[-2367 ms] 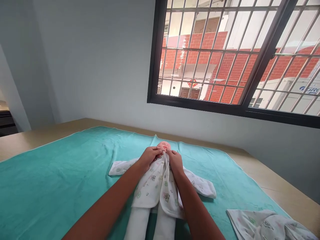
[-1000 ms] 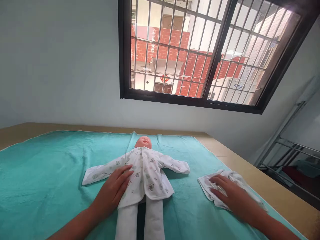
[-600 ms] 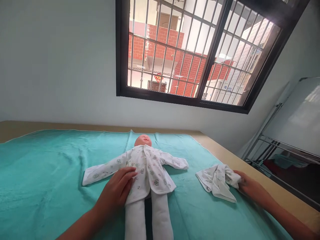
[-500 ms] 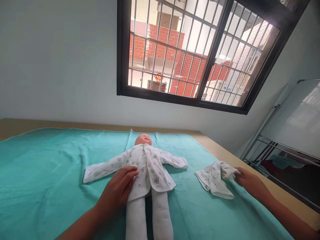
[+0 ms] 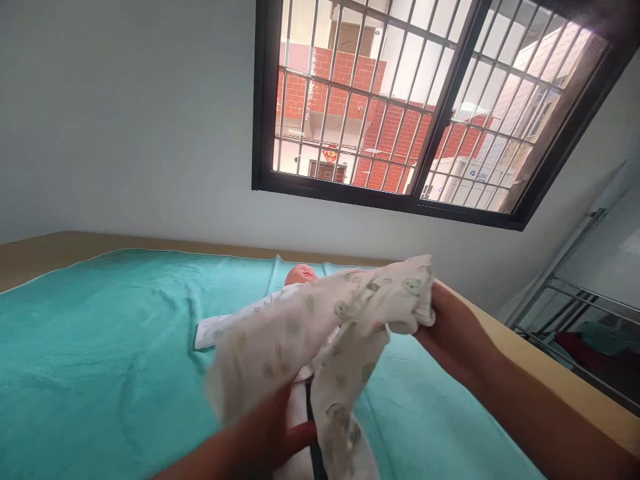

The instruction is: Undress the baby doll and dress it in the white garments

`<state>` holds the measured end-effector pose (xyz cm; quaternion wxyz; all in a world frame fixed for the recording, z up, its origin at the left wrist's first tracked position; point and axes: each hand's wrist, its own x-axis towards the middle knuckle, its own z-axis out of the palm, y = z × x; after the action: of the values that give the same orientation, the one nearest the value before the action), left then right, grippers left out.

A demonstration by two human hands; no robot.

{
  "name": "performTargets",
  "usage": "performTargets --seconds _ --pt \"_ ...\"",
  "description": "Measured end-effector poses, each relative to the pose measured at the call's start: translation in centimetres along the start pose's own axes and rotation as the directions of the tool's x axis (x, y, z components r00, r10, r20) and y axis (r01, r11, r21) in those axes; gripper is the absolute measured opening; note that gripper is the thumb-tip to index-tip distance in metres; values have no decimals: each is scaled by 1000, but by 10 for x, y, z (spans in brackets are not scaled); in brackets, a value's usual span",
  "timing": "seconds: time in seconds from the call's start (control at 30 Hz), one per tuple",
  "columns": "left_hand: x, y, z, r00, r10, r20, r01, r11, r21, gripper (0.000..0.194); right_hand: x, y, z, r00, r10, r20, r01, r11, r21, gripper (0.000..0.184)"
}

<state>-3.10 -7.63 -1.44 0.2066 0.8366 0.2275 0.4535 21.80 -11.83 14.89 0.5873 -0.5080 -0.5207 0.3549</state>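
My right hand (image 5: 445, 327) is closed on the waist end of a pair of white baby trousers (image 5: 370, 300) printed with small animals. The trousers hang in the air over the doll's body, one leg stretching left and blurred, the other hanging down. My left hand (image 5: 280, 427) is low by the doll's legs, thumb stretched away from the palm; the trousers partly cover its fingers. Behind lies a baby doll (image 5: 300, 273) on its back, head toward the wall. Its white printed jacket (image 5: 220, 327) is mostly hidden by the trousers, though one sleeve shows.
A turquoise blanket (image 5: 100, 347) covers most of the wooden table (image 5: 40, 250). The table's back edge meets the wall under a barred window (image 5: 350, 100). To the right stands a metal-framed rack (image 5: 575, 287) with dark red and green cloth low on it.
My right hand has lifted the crumpled trousers from the blanket and swung them left over the doll. My left hand has moved off the jacket, down toward the doll's legs. The view has shifted.
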Motion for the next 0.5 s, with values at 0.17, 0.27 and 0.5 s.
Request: performTargets --seconds 0.17,0.27,0.5 --pt "11 8 -11 988 -124 94 138 977 -166 47 21 48 26 993 91 72 -79 984 -157 35" --pt "11 8 -14 965 -250 81 262 945 -194 20 31 82 19 1000 9 23 0 930 -367 34" --pt "9 11 -17 957 -288 21 286 936 -207 24 23 112 2 994 -18 107 79 798 -598 32"
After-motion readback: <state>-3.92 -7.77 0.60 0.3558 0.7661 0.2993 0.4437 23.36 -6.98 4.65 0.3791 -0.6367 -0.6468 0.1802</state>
